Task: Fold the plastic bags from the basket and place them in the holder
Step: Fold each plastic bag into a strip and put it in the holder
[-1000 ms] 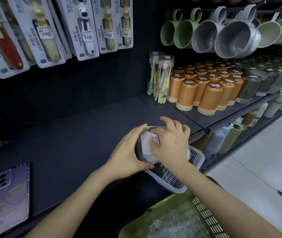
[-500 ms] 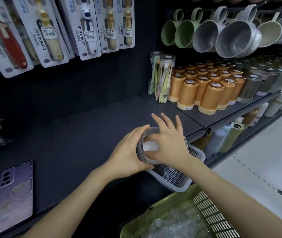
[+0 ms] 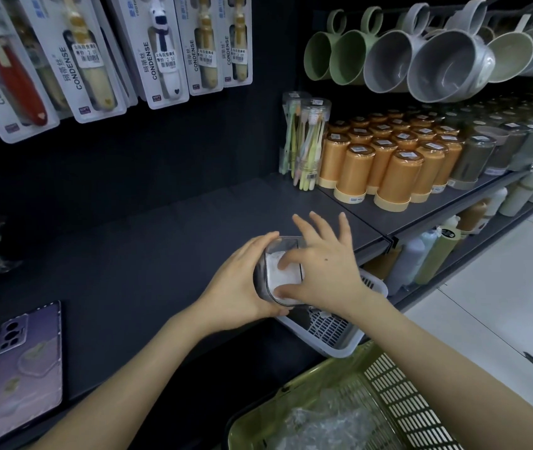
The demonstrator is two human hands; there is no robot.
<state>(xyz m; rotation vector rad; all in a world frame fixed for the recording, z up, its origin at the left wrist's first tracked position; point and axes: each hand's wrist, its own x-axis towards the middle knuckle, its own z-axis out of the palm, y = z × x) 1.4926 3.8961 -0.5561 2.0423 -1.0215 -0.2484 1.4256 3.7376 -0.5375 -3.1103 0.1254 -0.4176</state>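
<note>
A clear, dark-rimmed holder (image 3: 263,276) stands on the dark shelf, with white folded plastic bags (image 3: 283,274) inside. My left hand (image 3: 239,287) wraps around the holder's left side. My right hand (image 3: 323,264) lies over its mouth, thumb and one finger pressing on the bags, the other fingers spread upward. A green slatted basket (image 3: 385,378) at the bottom right holds crumpled clear plastic bags (image 3: 323,423).
A white slatted basket (image 3: 333,332) sits under my right wrist at the shelf's front edge. A phone in a purple case (image 3: 21,368) lies at the left. Orange canisters (image 3: 385,164), toothbrush tubes (image 3: 304,141) and hanging mugs (image 3: 421,56) fill the right; packaged items (image 3: 161,47) hang above.
My right hand's fingers have lifted and spread apart over the holder's mouth, where they were curled down before. My left hand has kept its hold on the holder.
</note>
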